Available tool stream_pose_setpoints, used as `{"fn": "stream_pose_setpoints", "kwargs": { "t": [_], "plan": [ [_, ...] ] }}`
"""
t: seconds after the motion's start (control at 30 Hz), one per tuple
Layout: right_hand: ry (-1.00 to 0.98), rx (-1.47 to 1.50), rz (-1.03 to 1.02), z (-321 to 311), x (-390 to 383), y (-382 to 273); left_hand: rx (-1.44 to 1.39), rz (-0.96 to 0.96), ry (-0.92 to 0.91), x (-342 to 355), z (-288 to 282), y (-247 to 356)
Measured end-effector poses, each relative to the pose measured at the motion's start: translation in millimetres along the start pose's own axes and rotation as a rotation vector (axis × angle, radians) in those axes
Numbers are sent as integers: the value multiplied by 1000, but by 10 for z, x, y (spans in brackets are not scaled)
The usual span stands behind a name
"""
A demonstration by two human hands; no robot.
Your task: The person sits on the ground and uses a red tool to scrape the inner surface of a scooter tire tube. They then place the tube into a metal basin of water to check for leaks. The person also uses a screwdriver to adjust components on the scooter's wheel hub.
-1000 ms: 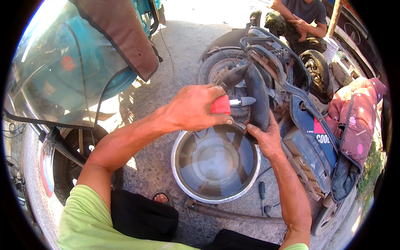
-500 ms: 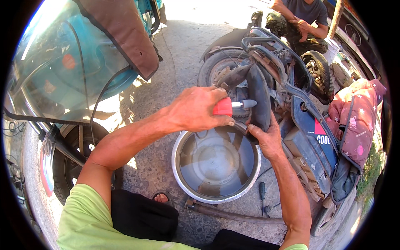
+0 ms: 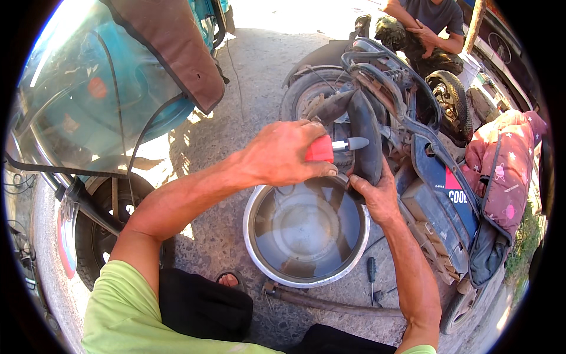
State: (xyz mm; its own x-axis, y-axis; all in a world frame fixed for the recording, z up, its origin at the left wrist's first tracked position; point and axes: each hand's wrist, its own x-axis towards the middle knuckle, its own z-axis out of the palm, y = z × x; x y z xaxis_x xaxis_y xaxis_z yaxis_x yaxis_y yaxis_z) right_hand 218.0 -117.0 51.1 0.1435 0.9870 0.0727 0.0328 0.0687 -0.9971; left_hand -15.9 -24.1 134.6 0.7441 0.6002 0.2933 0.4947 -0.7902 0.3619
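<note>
My left hand (image 3: 283, 152) is closed round a red rotary grinder (image 3: 319, 148) with a grey, cone-shaped bit (image 3: 357, 143). The bit lies against or just over the surface of a black inner tube (image 3: 368, 141); exact contact is hard to tell. My right hand (image 3: 378, 194) grips the lower part of this tube, thumb on the near side and fingers mostly hidden behind it. Another stretch of the tube bends away to the upper left. Below both hands stands a round metal basin (image 3: 250, 236) with water in it.
A partly stripped electric scooter (image 3: 421, 156) lies beyond and right of the basin, its wheel (image 3: 315, 94) behind the tube. A screwdriver (image 3: 371, 270) and a long bar (image 3: 330, 304) are on the ground. A vehicle with a clear cover (image 3: 88, 100) stands left. Another person (image 3: 433, 38) sits at upper right.
My left hand has shifted the grinder slightly right and up, so its bit reaches farther across the inner tube. The right hand and tube stay nearly still.
</note>
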Motion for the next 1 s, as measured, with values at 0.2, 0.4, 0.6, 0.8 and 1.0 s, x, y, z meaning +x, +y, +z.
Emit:
{"fn": "stream_pose_setpoints", "kwargs": {
  "t": [0.2, 0.4, 0.6, 0.8, 1.0],
  "plan": [
    [-12, 46, 7, -47, 25, 17, 1, -9, -4, -54, -10, -61],
    [7, 58, 13, -51, 12, 59, 4, -47, -48, -51, -12, -60],
    [-15, 54, 24, -27, -4, 14, 11, -44, -51, -38, 1, -45],
    [-4, 21, 22, -28, 5, 29, 1, -33, -49, -33, 12, -40],
    [7, -5, -14, 12, -9, 9, 2, -22, -47, -27, -3, -17]
  ]
}}
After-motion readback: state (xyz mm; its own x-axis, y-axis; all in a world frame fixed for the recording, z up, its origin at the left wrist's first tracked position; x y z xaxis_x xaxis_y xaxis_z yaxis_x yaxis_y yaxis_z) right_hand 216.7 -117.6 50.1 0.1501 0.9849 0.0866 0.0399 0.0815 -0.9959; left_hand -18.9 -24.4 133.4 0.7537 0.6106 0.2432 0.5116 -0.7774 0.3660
